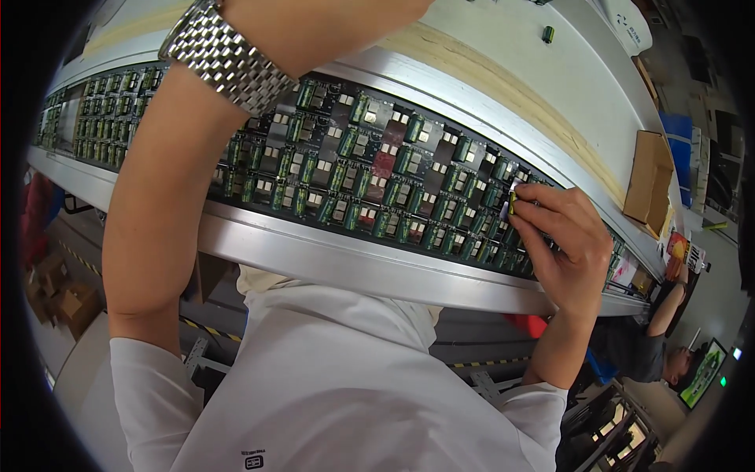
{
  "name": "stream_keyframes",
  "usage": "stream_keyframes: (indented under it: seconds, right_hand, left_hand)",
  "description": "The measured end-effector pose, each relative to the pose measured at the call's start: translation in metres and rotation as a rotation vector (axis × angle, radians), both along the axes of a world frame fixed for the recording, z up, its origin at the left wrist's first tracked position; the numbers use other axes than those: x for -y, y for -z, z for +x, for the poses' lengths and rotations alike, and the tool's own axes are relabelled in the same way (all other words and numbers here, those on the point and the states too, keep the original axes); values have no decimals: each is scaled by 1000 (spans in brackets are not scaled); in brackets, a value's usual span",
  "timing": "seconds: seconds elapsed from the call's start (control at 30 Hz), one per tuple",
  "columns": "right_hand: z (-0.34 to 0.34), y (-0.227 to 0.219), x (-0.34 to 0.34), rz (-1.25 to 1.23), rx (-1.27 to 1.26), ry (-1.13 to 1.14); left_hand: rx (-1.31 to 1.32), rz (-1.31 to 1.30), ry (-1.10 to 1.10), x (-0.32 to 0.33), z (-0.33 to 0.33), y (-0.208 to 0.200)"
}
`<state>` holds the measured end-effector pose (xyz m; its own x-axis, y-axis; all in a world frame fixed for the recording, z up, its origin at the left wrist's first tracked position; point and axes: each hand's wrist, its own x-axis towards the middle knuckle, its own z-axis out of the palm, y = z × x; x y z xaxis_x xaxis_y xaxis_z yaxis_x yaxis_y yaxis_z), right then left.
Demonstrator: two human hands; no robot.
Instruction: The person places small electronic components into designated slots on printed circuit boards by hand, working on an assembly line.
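A long strip of dark circuit boards (pixel 431 169), set with rows of green cylindrical capacitors and small silvery parts, runs across in front of me. Over its right part, my right hand (pixel 568 240) is closed, thumb and fingertips pinching a small green capacitor (pixel 512 203) close above the boards. Mostly its edge shows, so I cannot tell whether it touches a board. My left arm, with a metal-link watch (pixel 228 59), reaches across the strip. Only the back part of my left hand (pixel 346 27) shows at the top edge; its fingers are out of the picture.
Metal rails (pixel 330 256) border the strip. Beyond it lie a wooden strip (pixel 503 82) and a pale tray surface (pixel 480 39) with a loose capacitor (pixel 548 34). An open cardboard box (pixel 650 182) stands at right. Another person (pixel 641 346) is farther right; cartons (pixel 67 295) sit low left.
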<state>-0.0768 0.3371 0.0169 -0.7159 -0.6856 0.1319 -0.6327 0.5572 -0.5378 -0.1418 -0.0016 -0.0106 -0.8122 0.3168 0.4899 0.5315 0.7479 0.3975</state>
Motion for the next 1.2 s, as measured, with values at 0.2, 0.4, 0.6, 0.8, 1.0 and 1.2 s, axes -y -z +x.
stream_keyframes:
  seconds: [0.2,0.4,0.6,0.8,1.0,1.2]
  right_hand:
    - [1,-2,2,33,-15,-15]
    - [3,1,1,34,-39,-35]
    - [-3,6,-6,24,-75,-104]
    - [10,-9,14,111,-88,23]
    - [-30,-15,-3,-24,138,4]
    - [-145,7,28,43,-177,164]
  left_hand:
    - [-42,-103,26,-4,5,5]
    - [-94,-206,43,-26,14,-1]
    - [-147,-309,46,-36,10,-3]
    - [412,240,-23,-52,25,-34]
    - [288,205,114,-60,47,-27]
    - [365,289,24,-60,96,-23]
